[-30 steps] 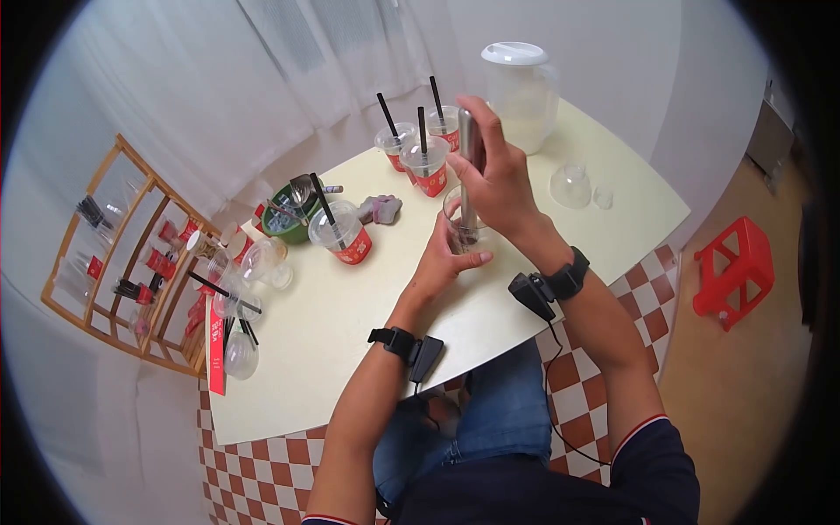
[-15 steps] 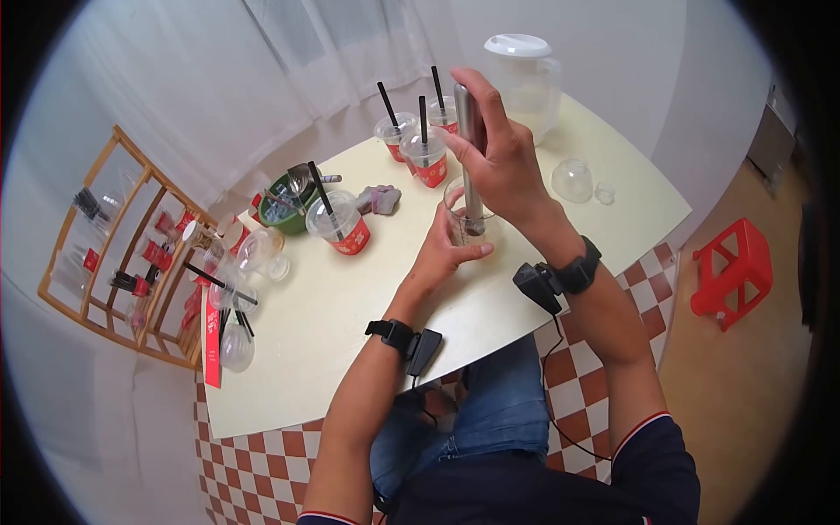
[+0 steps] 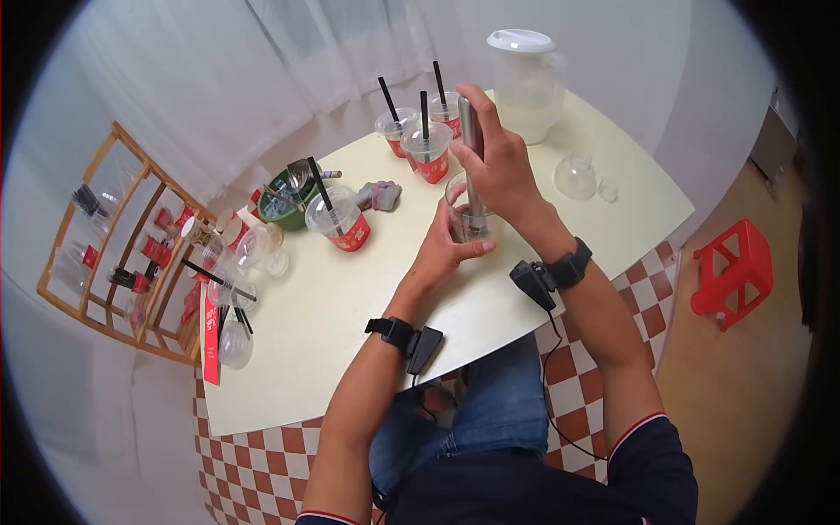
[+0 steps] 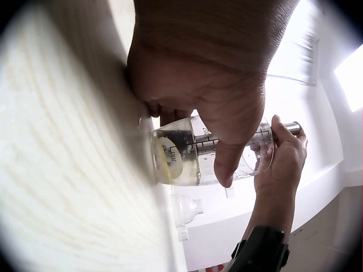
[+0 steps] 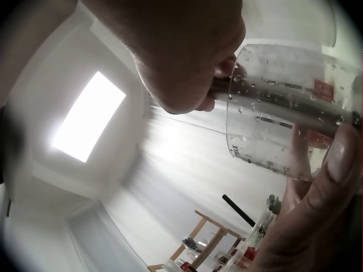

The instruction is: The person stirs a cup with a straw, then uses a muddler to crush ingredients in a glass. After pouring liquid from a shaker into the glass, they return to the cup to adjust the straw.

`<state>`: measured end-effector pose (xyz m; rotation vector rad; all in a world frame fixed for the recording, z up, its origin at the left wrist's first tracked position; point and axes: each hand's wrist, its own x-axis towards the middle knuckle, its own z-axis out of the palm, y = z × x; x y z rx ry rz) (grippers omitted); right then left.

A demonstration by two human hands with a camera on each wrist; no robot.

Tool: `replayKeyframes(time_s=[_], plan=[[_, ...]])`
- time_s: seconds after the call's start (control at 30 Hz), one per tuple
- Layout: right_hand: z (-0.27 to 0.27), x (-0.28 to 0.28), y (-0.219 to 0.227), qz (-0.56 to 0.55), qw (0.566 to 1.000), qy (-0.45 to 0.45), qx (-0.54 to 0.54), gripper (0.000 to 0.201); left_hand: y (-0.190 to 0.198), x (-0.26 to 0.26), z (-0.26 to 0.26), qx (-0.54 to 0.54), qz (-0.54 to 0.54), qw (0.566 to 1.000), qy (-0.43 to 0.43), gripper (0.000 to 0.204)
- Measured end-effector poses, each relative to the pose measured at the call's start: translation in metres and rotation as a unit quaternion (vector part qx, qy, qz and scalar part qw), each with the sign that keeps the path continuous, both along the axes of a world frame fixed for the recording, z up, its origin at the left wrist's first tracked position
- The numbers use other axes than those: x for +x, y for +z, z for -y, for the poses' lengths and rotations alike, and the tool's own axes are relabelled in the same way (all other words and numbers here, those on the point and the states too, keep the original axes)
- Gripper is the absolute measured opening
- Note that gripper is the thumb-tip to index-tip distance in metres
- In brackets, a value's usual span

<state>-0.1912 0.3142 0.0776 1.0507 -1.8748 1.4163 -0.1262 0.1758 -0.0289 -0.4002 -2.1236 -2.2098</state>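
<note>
My left hand (image 3: 440,249) wraps round a clear measuring shaker cup (image 4: 207,174), steadying it on the table. Black markings run along its wall, and droplets cling to the plastic. In my right hand (image 3: 509,171) I grip a steel muddler (image 3: 472,131) upright, the forefinger bent over its top end. Its shaft reaches down inside the cup, and its dark head (image 4: 179,137) is close to the bottom. Something yellow (image 4: 164,164) lies at the cup's base in the left wrist view. The shaker's domed top (image 3: 575,178) and small cap (image 3: 608,188) sit to the right.
Several lidded cups with black straws, one of them a cup (image 3: 352,233) at left, stand beyond my hands. A grey cloth (image 3: 379,195), a green bowl (image 3: 282,210) of utensils and a white-lidded pitcher (image 3: 525,92) are also there. A wooden rack (image 3: 144,254) stands left.
My right hand lifted the muddler within the cup, then lowered it part of the way again. The left hand keeps its hold on the shaker cup.
</note>
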Motion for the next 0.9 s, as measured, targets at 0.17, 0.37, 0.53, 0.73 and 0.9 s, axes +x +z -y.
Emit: replayKeyframes(time_s=[0.17, 0.37, 0.53, 0.73, 0.9], plan=[[-0.002, 0.003, 0.002, -0.009, 1.0, 0.004, 0.01, 0.076, 0.001, 0.001, -0.002, 0.019, -0.004, 1.0, 0.003, 0.122], [-0.008, 0.014, 0.019, -0.024, 0.999, 0.016, -0.016, 0.076, 0.003, 0.001, -0.003, 0.022, 0.0, 1.0, 0.004, 0.119], [-0.021, 0.034, 0.053, -0.029, 0.999, 0.004, -0.033, 0.078, -0.001, 0.0, -0.002, -0.005, -0.025, 1.0, 0.007, 0.119], [-0.016, 0.029, 0.056, -0.092, 0.994, -0.001, -0.052, 0.075, -0.001, 0.001, -0.002, 0.003, -0.024, 1.0, 0.007, 0.12], [-0.005, 0.011, 0.025, -0.059, 0.998, 0.004, -0.033, 0.073, -0.003, -0.001, 0.001, -0.011, -0.017, 1.0, 0.017, 0.122]])
